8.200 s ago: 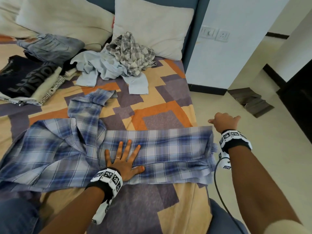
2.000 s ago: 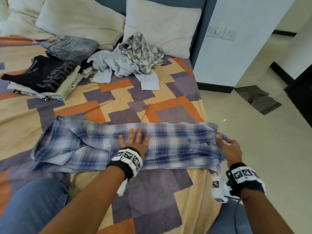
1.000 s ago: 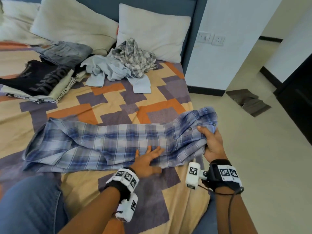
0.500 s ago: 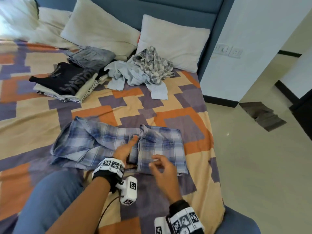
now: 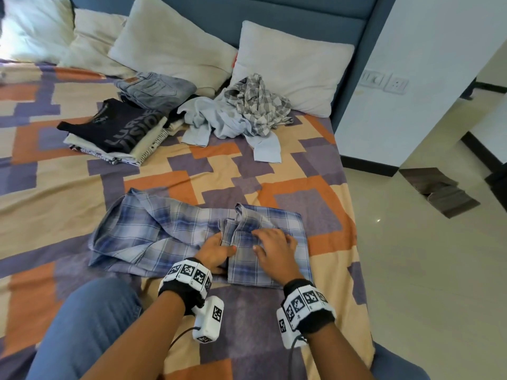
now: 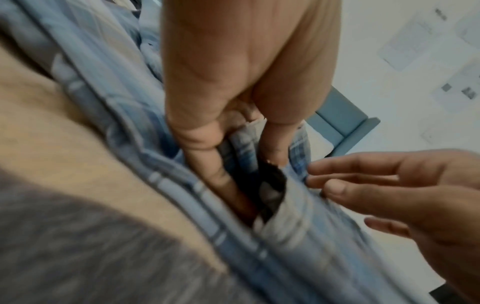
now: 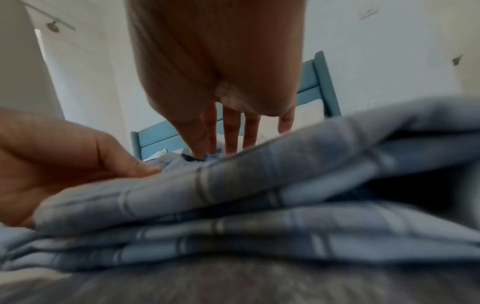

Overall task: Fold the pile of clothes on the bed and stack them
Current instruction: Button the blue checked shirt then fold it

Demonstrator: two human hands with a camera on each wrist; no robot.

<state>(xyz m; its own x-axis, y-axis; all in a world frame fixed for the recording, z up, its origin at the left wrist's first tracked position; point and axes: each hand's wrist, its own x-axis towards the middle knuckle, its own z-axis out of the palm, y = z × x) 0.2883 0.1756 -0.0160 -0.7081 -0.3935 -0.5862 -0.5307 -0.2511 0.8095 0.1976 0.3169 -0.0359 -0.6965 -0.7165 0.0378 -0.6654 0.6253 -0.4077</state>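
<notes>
Currently on the bed (image 5: 82,193), near its foot edge: one blue plaid shirt (image 5: 164,231), partly folded, long axis running left to right across the mattress, parallel to the near edge. Right end doubled over onto the middle as a squarish panel; left end spread flat and pointing away to the person's left, its upper corner angled toward the pillows.

Left hand (image 5: 216,252): lying on the shirt at the inner edge of the folded panel, fingers reaching under the flap; the left wrist view shows them straight, tucked between cloth layers, thumb on top of the flap. Whether thumb and fingers actually pinch the flap, cannot tell.

Right hand (image 5: 274,246): palm down on top of the folded panel, fingers (image 7: 231,131) spread and nearly straight, tips touching the cloth, grasping nothing.

Further up the bed, well apart from the plaid shirt: stack of folded clothes (image 5: 118,133), dark printed T-shirt on top, with folded jeans (image 5: 156,90) just behind it. Beside these, to the right: unfolded heap comprising a pale blue shirt (image 5: 219,122) and a grey checked shirt (image 5: 258,102), the latter touching a white pillow (image 5: 296,64).

Bedspread in orange, purple and cream blocks. Blue headboard (image 5: 274,9) behind the pillows. Person's denim-clad knee (image 5: 82,325) at lower left
</notes>
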